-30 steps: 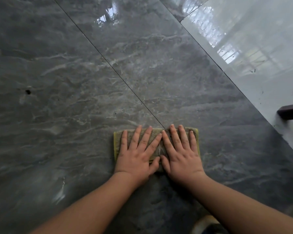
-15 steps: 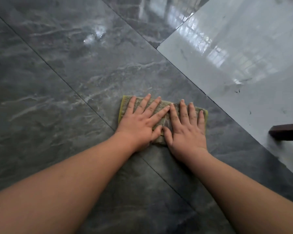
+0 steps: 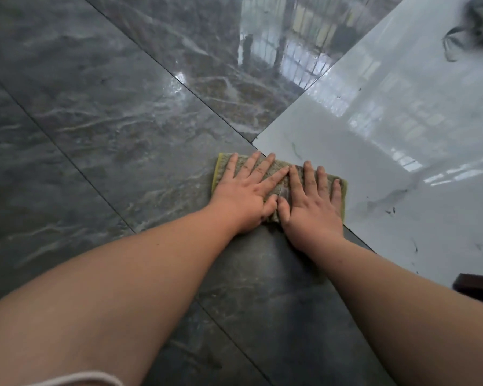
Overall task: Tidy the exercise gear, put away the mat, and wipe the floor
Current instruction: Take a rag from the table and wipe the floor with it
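A: Where is the cloth?

B: The cloth (image 3: 280, 183), greyish with a yellow-green edge, lies flat on the floor (image 3: 117, 129). It sits on the dark marbled tiles, and its far right corner reaches the seam with the pale glossy tile (image 3: 402, 140).

A: And the hands?

B: Both press on it, palms down. The left hand (image 3: 244, 195) covers the left part of the cloth, fingers spread and pointing away and to the right. The right hand (image 3: 311, 203) covers the right part, fingers spread and pointing away.

A: Does either grip close on anything?

B: No. Each grip is flat and splayed; nothing is pinched or wrapped. The two thumbs lie just beside each other at the near edge of the cloth, and the left forefinger touches the right forefinger.

A: What else shows?

B: Both forearms are bare and stretched forward. The dark tiles shine with window reflections. The pale tile carries dark specks and smears near the cloth. A dark brown object (image 3: 477, 288) juts in at the right edge; a blurred dark tangle (image 3: 474, 26) sits at the top right corner. What either is cannot be told.
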`<state>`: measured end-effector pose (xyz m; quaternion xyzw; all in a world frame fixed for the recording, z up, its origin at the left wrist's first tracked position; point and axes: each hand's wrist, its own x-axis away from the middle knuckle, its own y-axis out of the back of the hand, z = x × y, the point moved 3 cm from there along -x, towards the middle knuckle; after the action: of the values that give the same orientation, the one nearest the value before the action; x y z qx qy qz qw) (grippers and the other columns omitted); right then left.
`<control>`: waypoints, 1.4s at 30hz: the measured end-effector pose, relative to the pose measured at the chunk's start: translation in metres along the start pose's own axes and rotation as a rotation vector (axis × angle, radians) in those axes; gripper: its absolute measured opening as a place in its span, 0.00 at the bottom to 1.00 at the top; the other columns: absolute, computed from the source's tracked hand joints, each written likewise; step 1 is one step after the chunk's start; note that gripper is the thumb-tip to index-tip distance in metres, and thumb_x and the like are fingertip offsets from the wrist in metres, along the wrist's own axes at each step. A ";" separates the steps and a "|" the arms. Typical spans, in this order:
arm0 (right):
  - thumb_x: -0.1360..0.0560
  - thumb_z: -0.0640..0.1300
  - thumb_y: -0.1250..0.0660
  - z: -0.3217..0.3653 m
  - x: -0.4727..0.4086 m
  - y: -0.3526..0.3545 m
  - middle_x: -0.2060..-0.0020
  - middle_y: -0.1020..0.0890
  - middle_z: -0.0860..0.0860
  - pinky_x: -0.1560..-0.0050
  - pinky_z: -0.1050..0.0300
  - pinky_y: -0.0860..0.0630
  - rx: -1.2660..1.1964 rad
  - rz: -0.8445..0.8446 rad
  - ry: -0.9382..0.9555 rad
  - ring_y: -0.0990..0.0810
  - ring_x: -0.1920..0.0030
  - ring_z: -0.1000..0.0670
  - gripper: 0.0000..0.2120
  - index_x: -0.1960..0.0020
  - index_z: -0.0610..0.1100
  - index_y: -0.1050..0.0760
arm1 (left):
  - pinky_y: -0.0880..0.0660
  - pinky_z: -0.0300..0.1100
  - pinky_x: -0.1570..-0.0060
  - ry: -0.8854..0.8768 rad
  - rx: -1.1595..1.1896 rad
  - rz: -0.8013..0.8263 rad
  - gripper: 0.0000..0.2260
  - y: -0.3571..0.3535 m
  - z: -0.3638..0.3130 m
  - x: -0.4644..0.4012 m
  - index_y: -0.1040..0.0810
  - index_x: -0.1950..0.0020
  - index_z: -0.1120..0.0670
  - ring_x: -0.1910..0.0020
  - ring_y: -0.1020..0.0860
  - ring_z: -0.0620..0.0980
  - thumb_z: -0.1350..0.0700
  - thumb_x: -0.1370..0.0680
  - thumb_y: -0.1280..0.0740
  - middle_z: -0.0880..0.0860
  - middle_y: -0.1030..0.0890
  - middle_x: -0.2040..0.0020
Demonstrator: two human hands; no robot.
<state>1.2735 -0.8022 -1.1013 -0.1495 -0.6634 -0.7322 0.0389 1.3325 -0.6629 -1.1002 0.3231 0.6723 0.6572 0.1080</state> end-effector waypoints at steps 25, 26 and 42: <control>0.22 0.64 0.53 0.138 0.170 -0.050 0.20 0.59 0.46 0.24 0.40 0.66 0.072 0.061 0.176 0.64 0.21 0.42 0.36 0.20 0.54 0.62 | 0.64 0.61 0.25 0.174 0.094 -0.020 0.28 -0.066 0.040 0.243 0.61 0.21 0.38 0.20 0.61 0.52 0.38 0.20 0.56 0.46 0.58 0.18; 0.22 0.64 0.53 0.146 0.175 -0.051 0.20 0.59 0.46 0.24 0.39 0.66 0.075 0.068 0.195 0.64 0.21 0.42 0.35 0.20 0.54 0.62 | 0.64 0.61 0.25 0.196 0.103 -0.023 0.28 -0.068 0.043 0.254 0.61 0.21 0.38 0.20 0.61 0.52 0.38 0.20 0.56 0.46 0.58 0.18; 0.21 0.64 0.55 0.238 0.252 -0.074 0.20 0.62 0.47 0.24 0.38 0.65 0.096 0.128 0.501 0.68 0.22 0.43 0.34 0.20 0.54 0.62 | 0.56 0.62 0.24 0.457 0.165 -0.090 0.28 -0.101 0.073 0.403 0.51 0.20 0.39 0.19 0.53 0.54 0.39 0.21 0.52 0.49 0.50 0.18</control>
<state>1.0544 -0.5242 -1.0864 -0.0033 -0.6563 -0.7100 0.2553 1.0351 -0.3642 -1.0919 0.1436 0.7443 0.6507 -0.0442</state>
